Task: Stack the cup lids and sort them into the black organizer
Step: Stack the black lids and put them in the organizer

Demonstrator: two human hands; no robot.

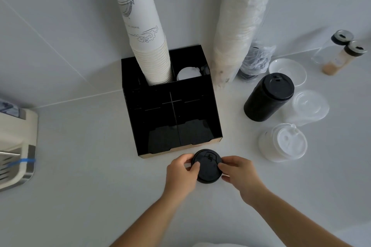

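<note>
A short stack of black cup lids (207,165) sits just in front of the black organizer (170,106). My left hand (181,172) grips its left edge and my right hand (237,172) grips its right edge. A tall stack of black lids (268,97) lies tilted to the right of the organizer. A stack of white lids (283,143) stands nearer me on the right, and clear lids (308,106) lie behind it. White lids (188,74) rest in the organizer's back right compartment. Its two front compartments look dark; I cannot tell what they hold.
A tall stack of paper cups (144,32) rises from the organizer's back left compartment. A wrapped sleeve of cups (239,22) leans against the wall. A clear saucer-like lid (287,70) and two shaker bottles (339,54) are at far right. A machine (16,146) sits at left.
</note>
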